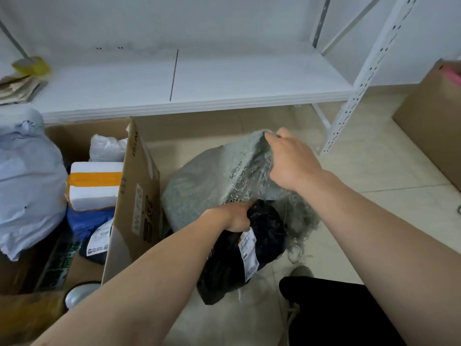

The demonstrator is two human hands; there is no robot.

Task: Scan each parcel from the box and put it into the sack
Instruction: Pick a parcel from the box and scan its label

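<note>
One sack (204, 186) centre, my right hand (291, 161) fingers (274, 142) clamped on rim. One black parcel (239, 265) at mouth, left hand (237, 218) gripping it. One box (134, 196) left, four-plus parcels (94, 186) inside.

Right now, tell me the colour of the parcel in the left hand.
Black parcel with a white shipping label, clearest in the head view.

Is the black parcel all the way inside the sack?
No, the left hand grips the black parcel at the mouth of the sack, and most of it hangs outside.
</note>
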